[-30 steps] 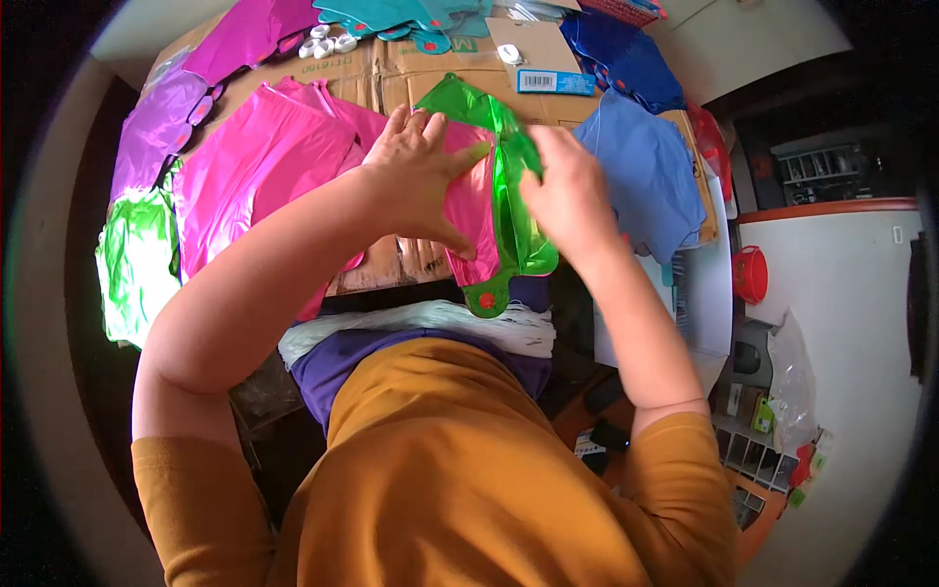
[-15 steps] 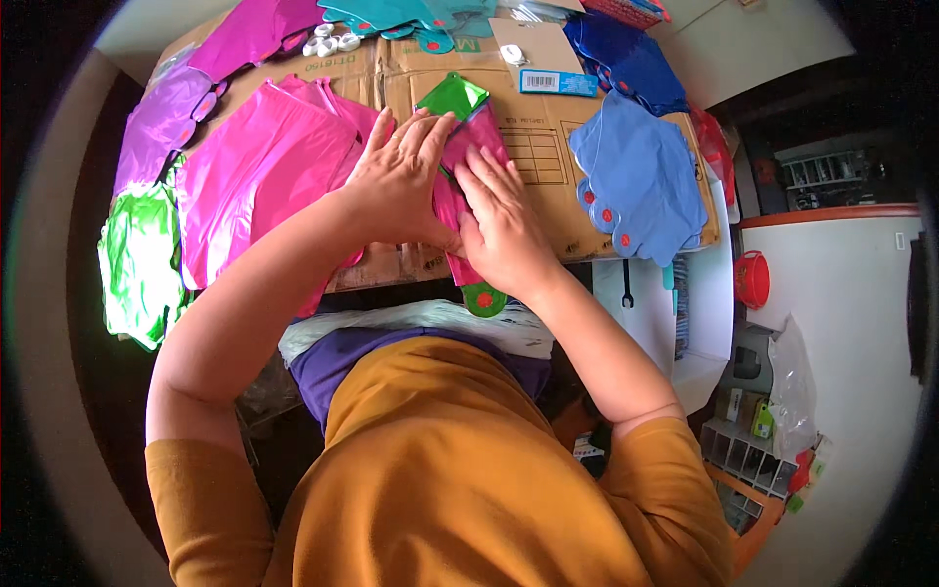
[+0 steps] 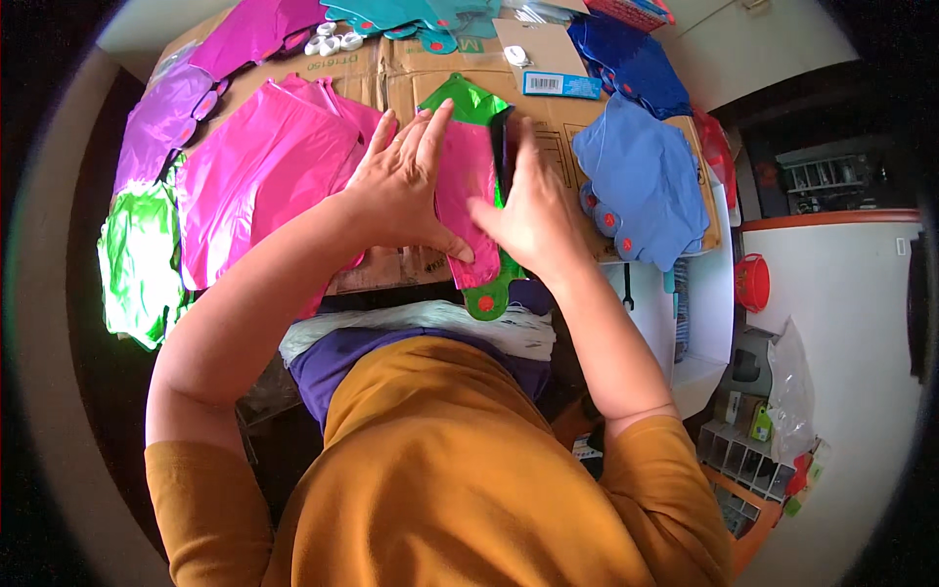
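A narrow pink foil piece (image 3: pixel 465 161) lies at the near middle of the cardboard, over a shiny green foil piece (image 3: pixel 468 96). Green film shows at its far end, and a green tab with a red dot (image 3: pixel 485 301) hangs over the near edge. My left hand (image 3: pixel 399 196) is open beside it, fingers spread, its thumb resting on the pink film. On the other side my right hand (image 3: pixel 536 215) is blurred, with thumb and outstretched fingers apart. A dark flap (image 3: pixel 501 147) stands up against those fingers. Whatever lies behind that hand is hidden.
Larger pink sheets (image 3: pixel 259 171) lie left, beside purple film (image 3: pixel 156 137) and crumpled green film (image 3: pixel 145 259). Light blue pieces (image 3: pixel 641 176) lie right; dark blue (image 3: pixel 626 59) and teal ones (image 3: pixel 411 18) are farther back. Small white rolls (image 3: pixel 333 41) and a blue-labelled card (image 3: pixel 548 49) sit behind.
My right hand has lifted off the pink piece and moved right, with a dark flap now standing up beside it. More green and pink film shows. My left hand has stayed nearly in place.
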`<state>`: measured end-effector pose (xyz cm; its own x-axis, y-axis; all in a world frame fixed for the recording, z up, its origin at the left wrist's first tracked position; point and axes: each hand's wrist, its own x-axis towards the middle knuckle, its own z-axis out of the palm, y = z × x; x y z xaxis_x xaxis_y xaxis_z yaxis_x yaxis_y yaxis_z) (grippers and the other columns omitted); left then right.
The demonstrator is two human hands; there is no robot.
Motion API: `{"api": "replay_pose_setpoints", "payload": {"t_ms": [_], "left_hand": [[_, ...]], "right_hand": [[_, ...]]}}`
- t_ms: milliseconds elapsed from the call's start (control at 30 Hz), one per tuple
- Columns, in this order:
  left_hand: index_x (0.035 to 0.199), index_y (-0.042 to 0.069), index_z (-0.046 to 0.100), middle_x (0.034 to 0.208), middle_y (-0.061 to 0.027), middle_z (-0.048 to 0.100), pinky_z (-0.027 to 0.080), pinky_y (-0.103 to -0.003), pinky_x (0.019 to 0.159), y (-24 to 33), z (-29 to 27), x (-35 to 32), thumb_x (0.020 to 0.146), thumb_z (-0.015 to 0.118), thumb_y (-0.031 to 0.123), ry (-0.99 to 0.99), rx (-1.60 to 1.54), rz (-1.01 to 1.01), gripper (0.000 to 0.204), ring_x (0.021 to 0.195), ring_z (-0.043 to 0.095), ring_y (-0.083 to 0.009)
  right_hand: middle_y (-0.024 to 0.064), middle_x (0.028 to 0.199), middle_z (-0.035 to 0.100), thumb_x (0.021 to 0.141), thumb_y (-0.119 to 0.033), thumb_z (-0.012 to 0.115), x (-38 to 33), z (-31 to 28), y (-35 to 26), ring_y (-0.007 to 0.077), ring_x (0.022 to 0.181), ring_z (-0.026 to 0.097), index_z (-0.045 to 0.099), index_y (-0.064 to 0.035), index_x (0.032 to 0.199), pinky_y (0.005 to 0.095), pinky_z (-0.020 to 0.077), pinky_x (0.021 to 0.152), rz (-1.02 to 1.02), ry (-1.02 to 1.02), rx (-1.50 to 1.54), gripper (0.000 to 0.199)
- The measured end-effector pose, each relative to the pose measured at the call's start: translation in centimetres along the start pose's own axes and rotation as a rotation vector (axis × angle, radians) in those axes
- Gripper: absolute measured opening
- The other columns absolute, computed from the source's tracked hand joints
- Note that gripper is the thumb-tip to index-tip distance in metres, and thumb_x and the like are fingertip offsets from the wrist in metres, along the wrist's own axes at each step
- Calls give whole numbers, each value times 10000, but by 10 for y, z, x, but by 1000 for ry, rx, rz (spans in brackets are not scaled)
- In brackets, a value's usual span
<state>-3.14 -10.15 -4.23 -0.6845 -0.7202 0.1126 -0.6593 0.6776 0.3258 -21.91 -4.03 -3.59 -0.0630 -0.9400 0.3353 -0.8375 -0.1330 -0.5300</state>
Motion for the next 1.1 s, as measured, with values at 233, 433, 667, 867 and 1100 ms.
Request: {"api": "replay_pose_setpoints", "payload": {"t_ms": [233, 433, 667, 867, 1100], "left_hand": [[1567, 167, 263, 1453, -277, 390, 108, -592, 1204, 17, -18, 15, 516, 715, 861, -217, 316, 79, 1338, 1441, 290, -437], [1578, 137, 220, 1423, -294, 412, 162, -574, 1191, 38, -42, 41, 480, 704, 890, -487, 447, 39, 1416, 1361, 410, -451], [1581, 123, 196, 1434, -290, 403, 156, -567, 1194, 40, -37, 45, 430, 742, 873, -477, 454, 30, 1478, 1365, 403, -450], [1592, 125, 132, 1527, -298, 299, 185, -553, 1197, 43, -42, 50, 413, 772, 851, -539, 393, -1, 1526, 1421, 310, -468], [1591, 111, 131, 1604, -294, 168, 190, -528, 1206, 44, -43, 52, 423, 773, 852, -578, 429, -62, 1525, 1477, 185, -471]], "right_hand": [[158, 928, 745, 739, -260, 790, 52, -16, 64, 236, 862, 713, 719, 17, 1016, 374, 532, 786, 314, -166, 474, 398], [51, 852, 731, 804, -149, 746, 70, -30, 63, 134, 726, 663, 737, 7, 934, 311, 505, 694, 424, -360, 5, 203], [83, 920, 741, 796, -86, 735, 31, -27, 68, 142, 786, 676, 719, 24, 1020, 306, 516, 718, 502, -122, 641, 250], [70, 920, 737, 794, -8, 691, 15, -41, 72, 119, 812, 663, 692, 34, 1019, 304, 522, 728, 468, -367, 149, 229], [188, 959, 698, 737, -52, 703, -8, -29, 11, 360, 926, 686, 661, -6, 997, 406, 519, 784, 229, -76, -27, 268]]}}
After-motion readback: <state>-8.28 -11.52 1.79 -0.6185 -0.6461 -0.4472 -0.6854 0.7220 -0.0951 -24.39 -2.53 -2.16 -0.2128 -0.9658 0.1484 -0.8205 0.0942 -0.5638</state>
